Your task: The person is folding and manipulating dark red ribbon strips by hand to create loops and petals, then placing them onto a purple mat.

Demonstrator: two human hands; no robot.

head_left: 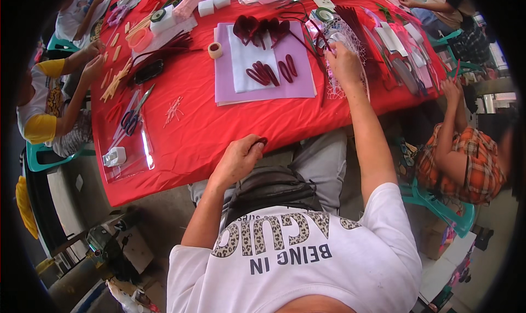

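Observation:
My left hand (pixel 239 160) is closed at the table's near edge, with the end of a dark red fuzzy loop (pixel 261 141) showing between thumb and fingers. My right hand (pixel 346 67) reaches forward over white netting (pixel 335 85), its fingers pinched on a dark red pipe cleaner (pixel 319 35). Between the hands and farther off, several bent pipe-cleaner loops (pixel 262 73) lie on a white sheet (pixel 241 55) over a purple sheet (pixel 223 88). Larger dark red petal shapes (pixel 252 29) rest at the far end of that sheet.
A tape roll (pixel 215 50) sits left of the sheets. Scissors (pixel 130 121) and a small white block (pixel 114 157) lie on clear plastic at the near left. A bundle of dark red pipe cleaners (pixel 356 25) is beyond my right hand. People sit at both sides of the red-covered table (pixel 192 132).

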